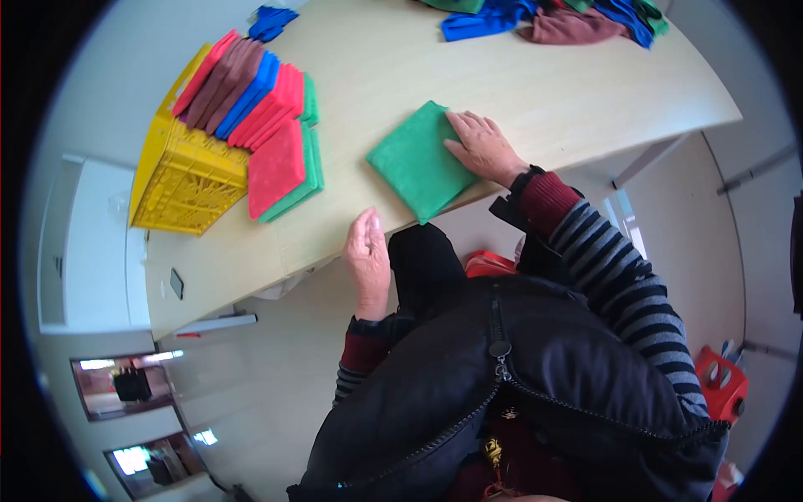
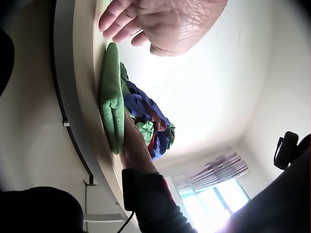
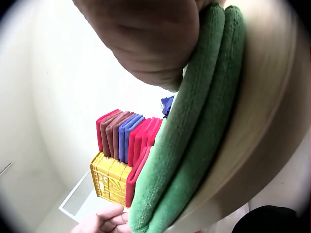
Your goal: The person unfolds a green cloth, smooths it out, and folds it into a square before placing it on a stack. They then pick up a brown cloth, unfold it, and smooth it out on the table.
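Observation:
A folded green towel [image 1: 418,163] lies on the table near its front edge, turned cornerwise in the head view. My right hand [image 1: 485,149] rests on its right side, fingers extended over the cloth. From the right wrist view the towel [image 3: 189,131] shows two thick, rounded layers beneath the hand. My left hand [image 1: 368,261] is held up by the table's edge, left of the towel's near corner, fingers extended and nothing in it. Seen from the left wrist, that palm [image 2: 175,22] is bare and the towel [image 2: 112,102] appears just past the fingertips.
Left of the towel, a yellow crate [image 1: 188,180] carries a row of folded red, brown, blue and green towels. A folded red towel [image 1: 278,171] leans against its side. Loose cloths [image 1: 577,25] lie heaped at the back, a blue cloth [image 1: 272,23] behind the crate, a phone [image 1: 176,284] front left.

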Motion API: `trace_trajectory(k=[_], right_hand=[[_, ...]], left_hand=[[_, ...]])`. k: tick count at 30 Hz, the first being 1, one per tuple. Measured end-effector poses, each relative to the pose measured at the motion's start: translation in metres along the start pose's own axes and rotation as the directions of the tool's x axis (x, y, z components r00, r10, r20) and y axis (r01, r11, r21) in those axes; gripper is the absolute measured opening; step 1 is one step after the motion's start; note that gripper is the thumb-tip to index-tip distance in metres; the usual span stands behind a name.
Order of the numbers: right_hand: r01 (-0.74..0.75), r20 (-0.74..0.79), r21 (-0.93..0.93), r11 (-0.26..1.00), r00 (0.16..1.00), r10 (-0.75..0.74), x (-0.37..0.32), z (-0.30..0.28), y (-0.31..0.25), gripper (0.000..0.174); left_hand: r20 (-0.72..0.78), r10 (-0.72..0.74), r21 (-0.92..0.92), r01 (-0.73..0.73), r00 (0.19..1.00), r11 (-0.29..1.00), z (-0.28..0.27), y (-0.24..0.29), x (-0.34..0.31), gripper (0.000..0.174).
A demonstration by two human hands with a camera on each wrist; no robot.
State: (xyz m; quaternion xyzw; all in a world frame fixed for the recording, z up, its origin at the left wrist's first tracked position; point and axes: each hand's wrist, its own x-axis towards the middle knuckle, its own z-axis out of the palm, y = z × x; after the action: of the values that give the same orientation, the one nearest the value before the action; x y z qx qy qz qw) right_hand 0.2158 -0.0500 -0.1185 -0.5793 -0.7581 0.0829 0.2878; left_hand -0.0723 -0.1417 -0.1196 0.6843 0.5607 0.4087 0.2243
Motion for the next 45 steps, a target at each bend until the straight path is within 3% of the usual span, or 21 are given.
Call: trace_trajectory(k=[3,4,5,7,8,11,14,17,20,25,27,30,32,37,40,45], right_hand=[[0.095,0.048,0.011,0.995,0.994,-0.095,0.0,0.006,-0.012,0.057],[0.126,0.059,0.025,0.992,0.99,-0.128,-0.002,0.009,-0.018,0.058],[0.155,0.068,0.038,0.987,0.985,-0.157,-0.003,0.013,-0.025,0.059],[0.219,0.092,0.052,0.974,0.97,-0.223,-0.01,0.024,-0.04,0.059],[0.26,0.102,0.052,0.964,0.959,-0.264,-0.012,0.028,-0.045,0.06],[0.344,0.114,0.079,0.936,0.929,-0.351,-0.026,0.03,-0.068,0.061],[0.412,0.128,0.135,0.901,0.895,-0.428,-0.03,0.026,-0.083,0.061],[0.274,0.12,0.28,0.92,0.941,-0.317,-0.028,0.019,-0.063,0.059],[0.197,-0.03,0.202,0.959,0.98,-0.194,-0.026,0.017,-0.015,0.049],[0.141,-0.119,0.07,0.987,0.984,-0.132,-0.034,-0.003,0.011,0.041],[0.132,-0.12,0.048,0.99,0.985,-0.125,-0.035,-0.006,0.007,0.04],[0.118,-0.13,-0.006,0.993,0.984,-0.118,-0.035,-0.006,0.001,0.036],[0.113,-0.13,-0.016,0.993,0.985,-0.115,-0.035,-0.006,0.0,0.035],[0.096,-0.13,-0.038,0.995,0.986,-0.1,-0.036,-0.008,-0.004,0.034],[0.09,-0.13,-0.043,0.995,0.987,-0.095,-0.036,-0.007,-0.003,0.034],[0.087,-0.143,-0.048,0.995,0.985,-0.093,-0.036,-0.007,-0.005,0.035]], left_hand=[[0.183,-0.317,-0.14,0.344,0.93,0.928,-0.017,-0.003,-0.023,0.048],[0.151,-0.329,-0.14,0.349,0.932,0.926,-0.023,-0.005,-0.025,0.048],[0.241,-0.416,-0.309,0.476,0.877,0.823,-0.027,-0.008,-0.026,0.049],[0.468,-0.491,-0.562,0.676,0.735,0.477,-0.032,-0.012,-0.036,0.052],[0.453,-0.494,-0.572,0.667,0.742,0.477,-0.029,-0.013,-0.037,0.052],[0.533,-0.378,-0.841,0.522,0.757,-0.143,-0.011,-0.016,-0.037,0.052],[0.476,-0.435,-0.865,0.495,0.765,-0.077,-0.005,-0.03,-0.053,0.056],[0.441,-0.48,-0.879,0.473,0.759,-0.059,-0.025,-0.029,-0.05,0.057],[0.408,-0.532,-0.898,0.432,0.742,-0.085,-0.071,-0.003,-0.041,0.056],[0.272,-0.578,-0.943,0.333,0.769,-0.002,-0.147,0.029,0.028,0.056],[0.189,-0.568,-0.959,0.275,0.801,0.068,-0.167,0.024,0.069,0.056],[0.154,-0.514,-0.973,0.221,0.844,0.072,-0.18,0.005,0.134,0.053],[0.079,-0.595,-0.993,0.112,0.8,0.02,-0.179,-0.015,0.173,0.049],[0.081,-0.589,-0.994,0.022,0.804,-0.106,-0.151,-0.086,0.217,0.046],[0.15,-0.72,-0.976,-0.013,0.677,-0.216,-0.127,-0.102,0.216,0.047],[0.154,-0.681,-0.973,-0.011,0.716,-0.231,-0.131,-0.114,0.21,0.045]])
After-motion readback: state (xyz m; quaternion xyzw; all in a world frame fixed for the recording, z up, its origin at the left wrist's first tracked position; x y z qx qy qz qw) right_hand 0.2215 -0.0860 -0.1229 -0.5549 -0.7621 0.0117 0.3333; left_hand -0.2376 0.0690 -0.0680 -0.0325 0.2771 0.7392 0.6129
